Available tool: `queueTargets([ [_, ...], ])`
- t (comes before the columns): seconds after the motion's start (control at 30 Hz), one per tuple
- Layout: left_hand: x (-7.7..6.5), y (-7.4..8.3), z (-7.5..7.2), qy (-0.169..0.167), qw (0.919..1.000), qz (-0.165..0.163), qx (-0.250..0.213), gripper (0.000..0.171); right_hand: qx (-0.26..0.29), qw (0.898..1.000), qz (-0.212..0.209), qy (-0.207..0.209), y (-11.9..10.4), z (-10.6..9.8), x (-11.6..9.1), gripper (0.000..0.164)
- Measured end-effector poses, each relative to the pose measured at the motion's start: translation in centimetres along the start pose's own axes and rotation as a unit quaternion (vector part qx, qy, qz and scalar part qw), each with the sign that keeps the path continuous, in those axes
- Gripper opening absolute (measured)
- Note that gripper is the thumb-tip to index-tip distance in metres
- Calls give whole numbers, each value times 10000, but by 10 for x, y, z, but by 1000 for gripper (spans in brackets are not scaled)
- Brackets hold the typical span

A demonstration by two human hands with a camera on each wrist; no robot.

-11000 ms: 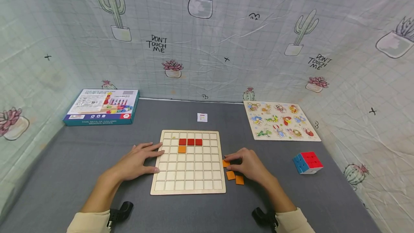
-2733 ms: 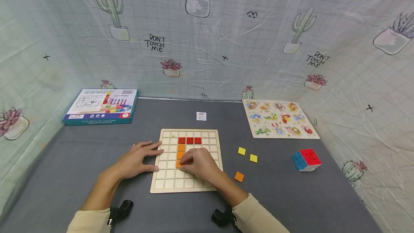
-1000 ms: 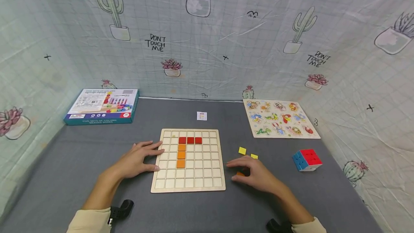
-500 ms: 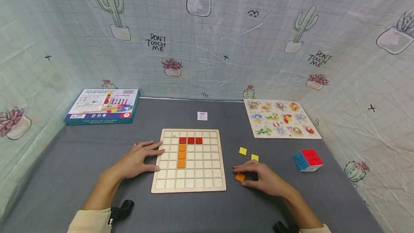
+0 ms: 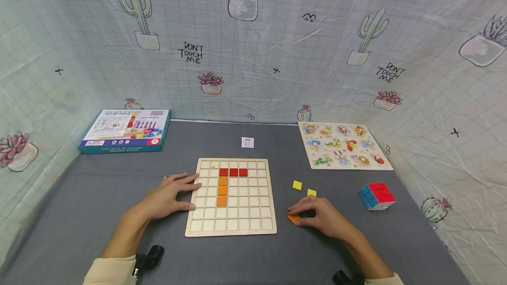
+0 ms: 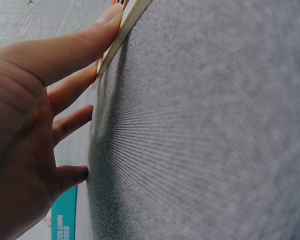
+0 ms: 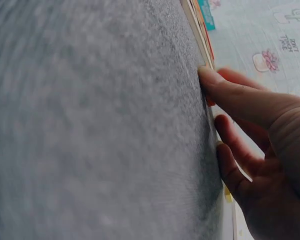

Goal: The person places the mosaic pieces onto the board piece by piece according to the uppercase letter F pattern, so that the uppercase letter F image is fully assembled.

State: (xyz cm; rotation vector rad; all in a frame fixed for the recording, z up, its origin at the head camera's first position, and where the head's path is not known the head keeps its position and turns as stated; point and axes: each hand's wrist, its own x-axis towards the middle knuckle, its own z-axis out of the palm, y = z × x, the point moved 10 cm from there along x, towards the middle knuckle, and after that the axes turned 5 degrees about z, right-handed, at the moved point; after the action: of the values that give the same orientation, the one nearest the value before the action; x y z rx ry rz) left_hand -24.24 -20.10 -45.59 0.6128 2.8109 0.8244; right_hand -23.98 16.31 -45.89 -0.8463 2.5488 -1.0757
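A wooden grid board point(image 5: 249, 214) lies in the middle of the head view. In its cells sit a row of red tiles point(image 5: 233, 172) and, below the row's left end, a column of orange tiles point(image 5: 222, 190). My left hand point(image 5: 168, 197) rests spread at the board's left edge, thumb and fingertips touching it. To the right of the board, my right hand point(image 5: 322, 219) pinches a loose orange tile point(image 5: 293, 218) at the table, thumb and finger on either side. Two yellow tiles point(image 5: 297, 184) lie just beyond this hand, one partly covered by it.
A teal-edged box point(image 5: 124, 131) lies at the back left, and a small printed card point(image 5: 247, 142) lies behind the board. An insect picture board point(image 5: 344, 146) is at the back right, with a red-and-blue puzzle cube point(image 5: 377, 197) in front. Printed cloth walls enclose the grey table.
Orange tiles and yellow tiles have appeared since the earliest frame, the orange ones forming a column. My right hand left the board and its fingers closed on the loose orange tile. The left hand stayed.
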Motion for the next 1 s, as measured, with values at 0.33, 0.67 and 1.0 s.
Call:
queueTargets([
  [0.33,-1,0,1,-31,10000,-2,-7,64,59,9987,500,110,4,0,2,10],
  [0.67,-1,-1,1,-10,10000,3,-45,64,246,9995,95,-180,-7,5,7,16],
  [1.0,0,-2,1,-11,10000,-43,-5,64,283,9992,168,246,-22,-3,25,14],
])
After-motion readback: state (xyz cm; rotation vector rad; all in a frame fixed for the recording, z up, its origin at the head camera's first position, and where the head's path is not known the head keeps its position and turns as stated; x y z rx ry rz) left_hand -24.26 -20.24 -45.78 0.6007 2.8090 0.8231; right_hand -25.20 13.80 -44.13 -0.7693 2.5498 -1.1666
